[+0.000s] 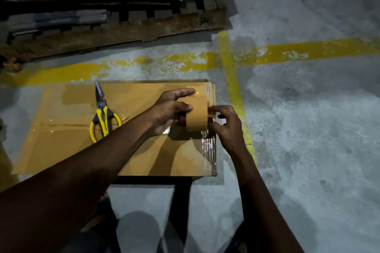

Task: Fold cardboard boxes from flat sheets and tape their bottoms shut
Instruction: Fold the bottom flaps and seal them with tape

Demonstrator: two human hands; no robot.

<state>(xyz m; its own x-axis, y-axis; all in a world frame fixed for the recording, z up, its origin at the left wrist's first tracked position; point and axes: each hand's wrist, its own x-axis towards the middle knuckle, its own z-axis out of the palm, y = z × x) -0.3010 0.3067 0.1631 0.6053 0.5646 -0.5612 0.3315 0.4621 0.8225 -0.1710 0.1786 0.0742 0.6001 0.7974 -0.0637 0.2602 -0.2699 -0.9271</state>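
Mid-taping over the brown cardboard box (pixel 61 150) on the floor, the left hand (pixel 169 110) had its grip clamped on the round brown tape roll (pixel 196 116), the right hand (pixel 226 126) pinched its edge; freeing the end seemed next.

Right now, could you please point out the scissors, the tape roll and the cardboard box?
scissors (pixel 102 107): head view, on the pivot.
tape roll (pixel 197 115): head view, on its brown outer face.
cardboard box (pixel 61 150): head view, bare top panel near the left.

Both forearms show bare from the lower edge up to the left grip (pixel 170 110) and right grip (pixel 226 127). Dark clothing (pixel 98 238) covers the legs, its details too dim to tell.
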